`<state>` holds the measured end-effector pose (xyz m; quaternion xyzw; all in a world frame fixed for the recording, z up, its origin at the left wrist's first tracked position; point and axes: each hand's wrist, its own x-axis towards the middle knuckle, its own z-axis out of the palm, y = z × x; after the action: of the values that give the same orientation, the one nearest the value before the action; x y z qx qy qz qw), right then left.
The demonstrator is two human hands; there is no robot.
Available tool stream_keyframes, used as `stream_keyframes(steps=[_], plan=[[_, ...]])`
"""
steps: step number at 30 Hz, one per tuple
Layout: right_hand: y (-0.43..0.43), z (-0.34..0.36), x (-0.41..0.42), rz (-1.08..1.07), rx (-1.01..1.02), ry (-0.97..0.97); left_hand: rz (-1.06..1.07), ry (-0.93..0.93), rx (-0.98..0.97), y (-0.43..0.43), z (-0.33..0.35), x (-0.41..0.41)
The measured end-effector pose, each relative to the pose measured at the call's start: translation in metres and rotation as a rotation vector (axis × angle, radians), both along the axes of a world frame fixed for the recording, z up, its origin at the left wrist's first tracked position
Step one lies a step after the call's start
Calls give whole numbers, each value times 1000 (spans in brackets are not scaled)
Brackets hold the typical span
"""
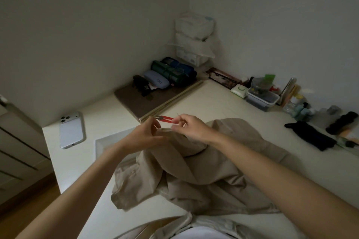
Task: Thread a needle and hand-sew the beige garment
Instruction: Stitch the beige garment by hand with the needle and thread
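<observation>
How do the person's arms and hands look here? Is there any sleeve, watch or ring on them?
The left forearm and right forearm are bare to the frame edge; no sleeve shows. The left hand and the right hand wear no glove, and no watch, bracelet or ring is visible, though dim light could hide a ring.

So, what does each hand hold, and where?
The left hand pinches the beige garment at its raised edge; the right hand pinches beside it, what exactly cannot be told.

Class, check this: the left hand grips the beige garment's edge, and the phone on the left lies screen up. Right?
Wrong: the head view shows the phone screen down, lenses up. The left hand does grip the edge of the beige garment.
</observation>
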<state>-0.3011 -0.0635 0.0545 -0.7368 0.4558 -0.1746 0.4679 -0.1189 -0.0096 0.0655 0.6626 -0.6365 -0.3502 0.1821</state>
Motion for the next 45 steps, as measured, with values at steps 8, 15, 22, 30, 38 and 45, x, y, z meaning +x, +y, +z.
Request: stream_keyframes(steps=[8, 15, 22, 30, 38, 45], plan=[[10, -5, 3, 9, -105, 25, -10, -48, -244, 8, -10, -13], [9, -6, -6, -9, -96, 6, 20, 126, -273, 8, -13, -14], [16, -5, -11, 18, -99, 0, 112, 241, -217, 8, -9, -17], [18, 1, -9, 44, 73, -93, 79, 345, -234, 12, -7, -14], [17, 1, -10, 51, 133, -47, -3, 338, -243, 13, -4, -13], [19, 2, -15, 120, 134, -89, -34, 354, -287, 12, -4, -15]])
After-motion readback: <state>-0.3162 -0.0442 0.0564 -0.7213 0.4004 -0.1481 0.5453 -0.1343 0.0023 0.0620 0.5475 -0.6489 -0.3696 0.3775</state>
